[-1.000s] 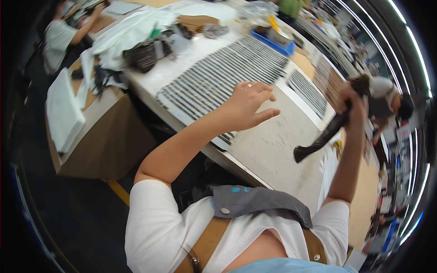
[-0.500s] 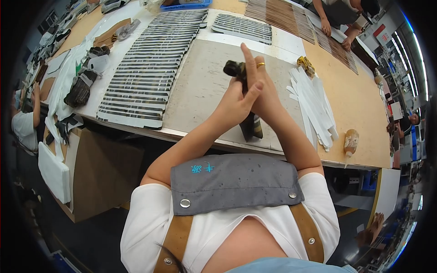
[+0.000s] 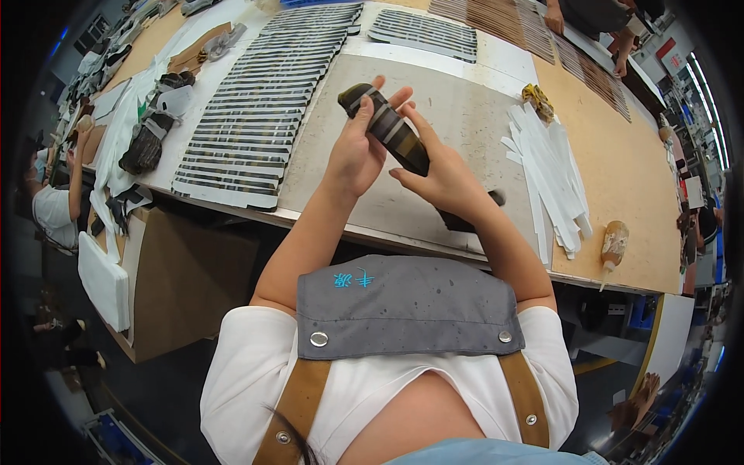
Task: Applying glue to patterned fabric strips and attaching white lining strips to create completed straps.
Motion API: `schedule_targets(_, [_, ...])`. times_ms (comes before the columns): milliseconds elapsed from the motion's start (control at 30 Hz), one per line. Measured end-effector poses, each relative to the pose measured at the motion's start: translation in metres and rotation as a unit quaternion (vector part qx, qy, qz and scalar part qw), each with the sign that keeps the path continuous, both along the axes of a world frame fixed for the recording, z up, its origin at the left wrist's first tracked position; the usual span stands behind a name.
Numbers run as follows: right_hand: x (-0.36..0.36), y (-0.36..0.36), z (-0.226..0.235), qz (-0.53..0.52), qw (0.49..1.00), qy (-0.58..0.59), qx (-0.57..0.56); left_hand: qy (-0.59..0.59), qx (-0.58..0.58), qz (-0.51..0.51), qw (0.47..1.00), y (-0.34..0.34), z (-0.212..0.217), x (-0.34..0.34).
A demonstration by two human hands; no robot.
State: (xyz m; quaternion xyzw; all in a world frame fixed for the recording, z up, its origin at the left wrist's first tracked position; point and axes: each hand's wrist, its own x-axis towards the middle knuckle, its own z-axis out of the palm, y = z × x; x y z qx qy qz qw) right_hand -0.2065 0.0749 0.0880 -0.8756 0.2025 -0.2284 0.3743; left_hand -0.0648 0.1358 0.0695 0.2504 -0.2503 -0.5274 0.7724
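Over the grey board (image 3: 333, 178) on the table I hold a dark plaid strip of cloth or soft sheet (image 3: 397, 138), striped in black, grey and olive. My left hand (image 3: 355, 159) grips its upper end, thumb on top and fingers behind. My right hand (image 3: 448, 177) wraps round its lower part from the right, fingers partly spread. A dark tail of the strip shows below the right wrist, and the part under that hand is hidden. To the left, many similar plaid strips (image 3: 248, 116) lie overlapped in a long row.
White strips (image 3: 546, 170) are heaped right of the board, with a yellow-brown crumpled cloth (image 3: 538, 102) above them. A squeeze bottle (image 3: 614, 244) stands near the right table edge. Brown strips (image 3: 496, 27) lie at the back, near a co-worker's arms. Dark bundles (image 3: 143, 143) sit at left.
My hands were pressed together with the strip upright between them. Now they are apart, the left moved left, and the strip is tilted with its striped face showing.
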Motion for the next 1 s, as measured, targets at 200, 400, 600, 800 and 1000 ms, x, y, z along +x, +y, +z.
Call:
schedule_targets(200, [0.006, -0.003, 0.001, 0.041, 0.987, 0.083, 0.129, 0.055, -0.011, 0.045, 0.997, -0.004, -0.011, 0.021])
schedule_targets(400, [0.012, -0.014, -0.01, -0.059, 0.996, 0.026, -0.069, 0.002, 0.063, 0.067, 0.996, -0.038, -0.004, 0.008])
schedule_targets(600, [0.02, -0.038, -0.021, -0.053, 0.98, -0.075, -0.176, -0.137, 0.132, -0.008, 0.982, -0.054, -0.024, -0.002])
schedule_targets(800, [0.015, -0.043, -0.024, -0.05, 0.995, -0.03, -0.076, -0.172, 0.186, -0.09, 0.963, -0.051, -0.038, -0.004])
schedule_targets(1000, [0.011, -0.044, -0.027, -0.047, 0.998, 0.014, -0.047, -0.223, 0.194, -0.133, 0.946, -0.048, -0.043, -0.007])
